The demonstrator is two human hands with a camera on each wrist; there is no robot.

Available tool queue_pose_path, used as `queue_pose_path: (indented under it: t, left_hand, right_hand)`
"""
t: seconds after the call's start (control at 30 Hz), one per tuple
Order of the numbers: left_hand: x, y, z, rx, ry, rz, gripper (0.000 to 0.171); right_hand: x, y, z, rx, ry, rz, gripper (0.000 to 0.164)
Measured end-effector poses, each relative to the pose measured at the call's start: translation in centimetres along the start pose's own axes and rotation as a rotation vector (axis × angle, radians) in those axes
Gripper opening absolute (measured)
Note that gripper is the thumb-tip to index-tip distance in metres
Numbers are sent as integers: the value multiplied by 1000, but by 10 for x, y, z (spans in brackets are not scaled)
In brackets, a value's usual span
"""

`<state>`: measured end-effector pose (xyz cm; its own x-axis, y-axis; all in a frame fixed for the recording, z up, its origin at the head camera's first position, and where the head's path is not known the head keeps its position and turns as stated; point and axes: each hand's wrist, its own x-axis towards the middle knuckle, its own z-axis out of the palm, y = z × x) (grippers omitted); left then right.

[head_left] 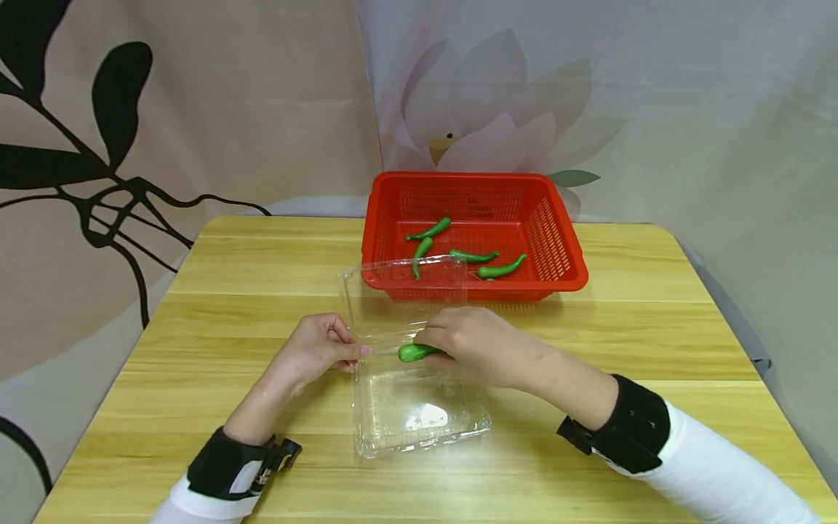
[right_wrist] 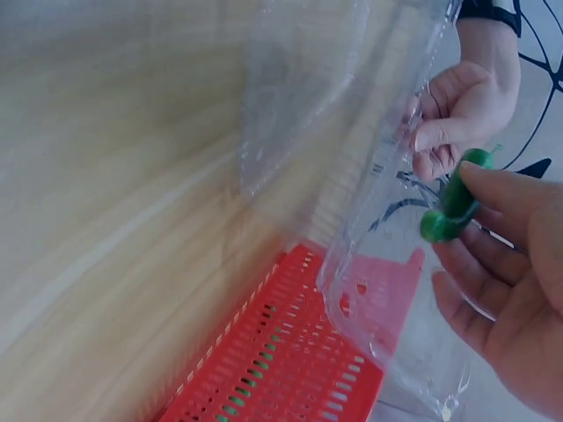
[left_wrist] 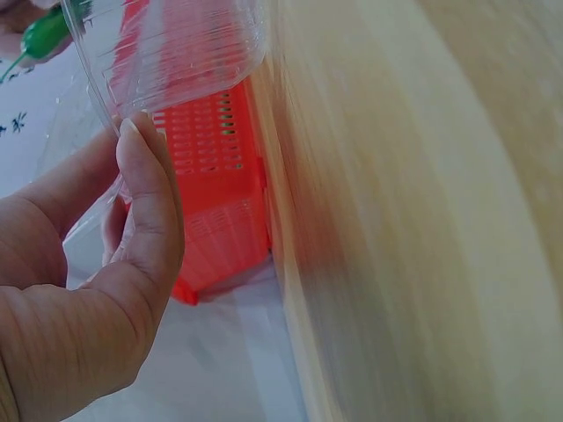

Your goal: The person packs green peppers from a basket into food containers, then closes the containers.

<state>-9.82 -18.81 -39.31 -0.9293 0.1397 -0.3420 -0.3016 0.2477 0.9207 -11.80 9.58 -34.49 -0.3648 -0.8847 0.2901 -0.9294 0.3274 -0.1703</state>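
A clear plastic clamshell box (head_left: 393, 429) lies opened out, its lid (head_left: 386, 298) folded back toward the basket. Thumb and fingers of my left hand (head_left: 317, 348) pinch the box's left edge near the hinge, as the left wrist view also shows. Over the box, beside the hinge, my right hand (head_left: 481, 346) holds a green chili pepper (head_left: 414, 353) with its blunt end poking out to the left. Seen from the right wrist, the pepper (right_wrist: 459, 198) is gripped between thumb and fingers. The palm hides part of it in the head view.
Behind the box stands a red perforated basket (head_left: 569, 280), with several green chili peppers (head_left: 500, 268) inside. The lid overlaps the basket's front left rim in the head view. A wooden table (head_left: 229, 291) bears everything, and a printed curtain hangs behind it.
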Motion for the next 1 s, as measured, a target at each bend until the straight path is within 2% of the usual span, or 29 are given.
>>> queue_pose_path:
  t: [0.27,0.43,0.83,1.0]
  left_hand:
    - [0,0,0,-1,3,-5,26]
    - [0,-1,1,-6,-2,-5,25]
    - [0,0,2,-6,0,-10,25]
    - [0,0,3,-15,1,-14,25]
  right_hand:
    - [5,-8,16,-19,-168,38,14]
    - [7,-12,26,-28,-296,75,24]
    - [15,-14,35,-40,-385,108,15]
    - [16,-16,39,-43,-404,113,16]
